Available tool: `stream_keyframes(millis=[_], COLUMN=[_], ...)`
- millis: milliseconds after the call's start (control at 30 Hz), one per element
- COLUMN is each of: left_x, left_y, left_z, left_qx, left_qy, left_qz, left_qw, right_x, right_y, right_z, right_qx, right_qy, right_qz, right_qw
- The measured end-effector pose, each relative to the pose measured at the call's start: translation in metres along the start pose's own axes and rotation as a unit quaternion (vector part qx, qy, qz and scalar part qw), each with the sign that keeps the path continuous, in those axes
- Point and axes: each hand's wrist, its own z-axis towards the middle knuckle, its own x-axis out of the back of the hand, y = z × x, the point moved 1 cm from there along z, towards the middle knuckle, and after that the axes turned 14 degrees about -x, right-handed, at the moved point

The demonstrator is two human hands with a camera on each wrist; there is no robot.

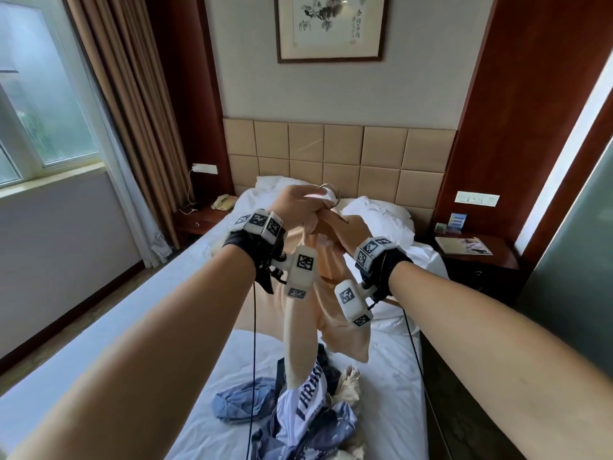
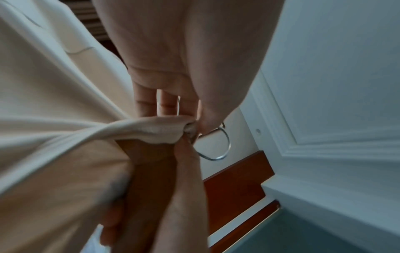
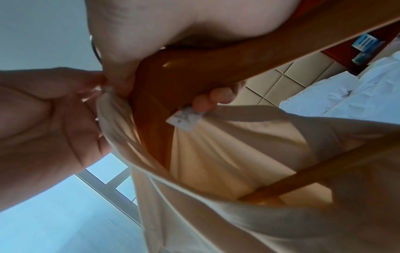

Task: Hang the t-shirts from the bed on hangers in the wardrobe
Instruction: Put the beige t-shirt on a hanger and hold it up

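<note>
I hold a cream t-shirt (image 1: 331, 310) up over the bed, with a wooden hanger (image 3: 173, 77) inside its neck opening. My right hand (image 1: 345, 234) grips the hanger's middle, and its fingertips (image 3: 216, 97) curl under the wood beside the white neck label (image 3: 184, 119). My left hand (image 1: 315, 199) pinches the bunched collar (image 2: 151, 130) right by the metal hook (image 2: 223, 149), which sticks out past both hands. The shirt's body hangs down toward a pile of other t-shirts (image 1: 298, 410), blue and white, on the bed.
The white bed (image 1: 132, 327) has rumpled pillows (image 1: 378, 214) at a tan padded headboard (image 1: 338, 154). One nightstand with a telephone (image 1: 224, 202) stands at the left, and another nightstand (image 1: 471, 257) with leaflets at the right. A window and curtains fill the left side.
</note>
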Motion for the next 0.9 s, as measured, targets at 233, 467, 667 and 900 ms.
stream_keyframes(millis=[233,467,667,900], left_x=[0.002,-0.002,-0.002,-0.011], left_y=[0.001,-0.007,0.002,-0.009], left_z=[0.001,0.005,-0.002,-0.002], left_qx=[-0.035,0.052,0.064,0.046], left_qy=[-0.084,-0.159,-0.164,-0.175], left_qz=[0.234,0.169,0.038,0.077], left_qw=[0.968,0.971,0.984,0.980], right_x=[0.009,0.001,0.002,0.018], right_y=[-0.003,-0.005,-0.006,-0.015], right_z=[-0.001,-0.006,-0.002,-0.008], right_qx=[0.003,-0.008,0.011,0.049], right_qy=[-0.018,-0.078,-0.124,-0.146], right_qz=[-0.001,0.042,0.003,-0.135], right_qw=[1.000,0.996,0.992,0.979])
